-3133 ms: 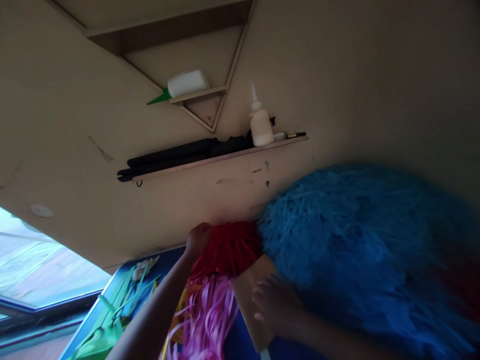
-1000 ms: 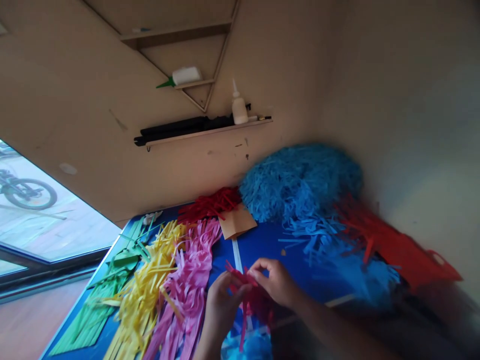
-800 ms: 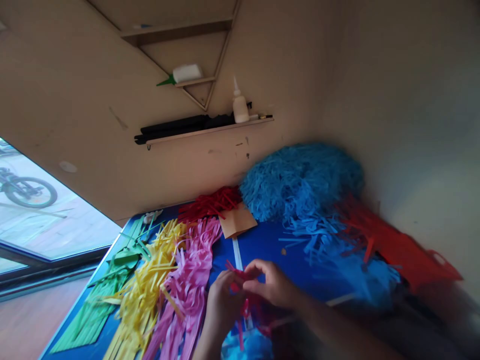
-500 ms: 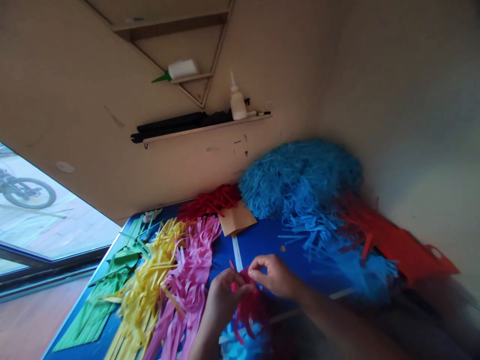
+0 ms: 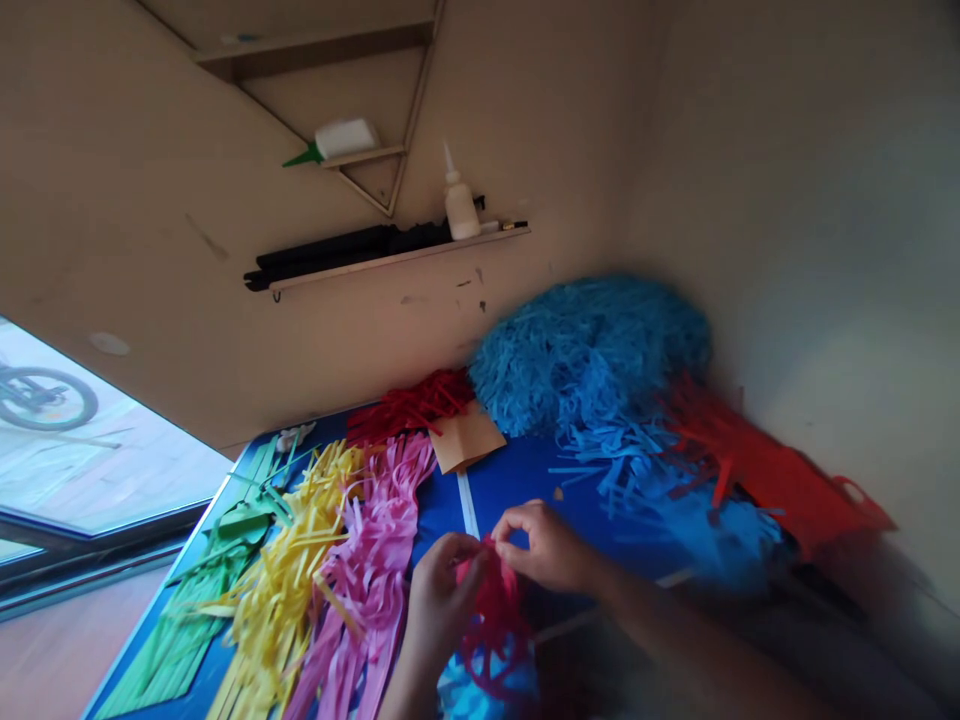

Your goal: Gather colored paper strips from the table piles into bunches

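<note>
My left hand [image 5: 448, 585] and my right hand [image 5: 544, 545] meet over the blue table, fingertips close together. Both pinch the top of a bunch of crimson fringe strips [image 5: 496, 615], whose loose ends dangle below my fingers. Whether it is paper or cloth I cannot tell. Under the crimson strips sits light blue fringed material [image 5: 480, 690], partly hidden. Pink strips [image 5: 382, 530] lie just left of my left hand. Beyond my hands an orange-brown piece of folded paper [image 5: 466, 440] rests on the table.
Yellow strips [image 5: 292, 560] and green strips [image 5: 187, 610] cover the table's left side. Dark red strips [image 5: 412, 402] lie at the back beside a large blue fringed heap [image 5: 592, 350]. Red-orange fringe [image 5: 780, 470] is at right. A wall shelf [image 5: 405, 258] carries a glue bottle [image 5: 460, 205].
The camera view has shifted slightly, so the background sits further left. My hands stay together on the crimson strips, which now hang closer together below the fingers.
</note>
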The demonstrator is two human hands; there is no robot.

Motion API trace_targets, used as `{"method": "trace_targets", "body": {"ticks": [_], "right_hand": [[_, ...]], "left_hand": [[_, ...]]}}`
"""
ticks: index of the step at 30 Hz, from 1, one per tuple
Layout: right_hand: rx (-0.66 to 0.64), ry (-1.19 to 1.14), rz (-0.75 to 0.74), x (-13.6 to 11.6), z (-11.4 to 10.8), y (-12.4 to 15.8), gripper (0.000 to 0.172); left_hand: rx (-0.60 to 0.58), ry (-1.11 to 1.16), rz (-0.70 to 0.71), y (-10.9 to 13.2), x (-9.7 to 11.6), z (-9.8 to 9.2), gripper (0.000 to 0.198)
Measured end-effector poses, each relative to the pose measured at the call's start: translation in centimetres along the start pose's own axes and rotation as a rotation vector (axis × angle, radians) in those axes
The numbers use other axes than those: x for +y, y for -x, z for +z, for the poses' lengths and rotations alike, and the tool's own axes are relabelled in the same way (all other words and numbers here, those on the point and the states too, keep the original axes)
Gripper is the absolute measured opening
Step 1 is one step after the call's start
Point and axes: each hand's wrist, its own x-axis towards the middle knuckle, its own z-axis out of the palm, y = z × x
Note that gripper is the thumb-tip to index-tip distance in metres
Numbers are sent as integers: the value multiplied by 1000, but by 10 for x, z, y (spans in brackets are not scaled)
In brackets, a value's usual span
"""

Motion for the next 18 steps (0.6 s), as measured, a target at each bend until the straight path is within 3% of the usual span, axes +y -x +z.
{"method": "trace_targets", "body": {"ticks": [2, 4, 6, 8, 12, 15, 18], "right_hand": [[42, 67, 7, -3, 1, 0, 10], [86, 128, 44, -5, 5, 1, 20], [87, 188, 60, -5, 10, 2, 32], [81, 271, 20, -1, 12, 1, 32], [104, 463, -139, 7, -2, -7, 27], [91, 566, -246, 7, -24, -15, 22], [200, 515, -256, -1, -38, -12, 21]], "left_hand": [[45, -137, 32, 1, 3, 3, 19], [112, -255, 50, 0, 4, 8, 17], [173, -321, 71, -1, 4, 12, 15], [201, -344, 93, -2, 2, 14, 15], [33, -392, 109, -9, 0, 12, 32], [-117, -430, 127, -18, 2, 10, 28], [-157, -388, 129, -29, 2, 11, 31]]}}
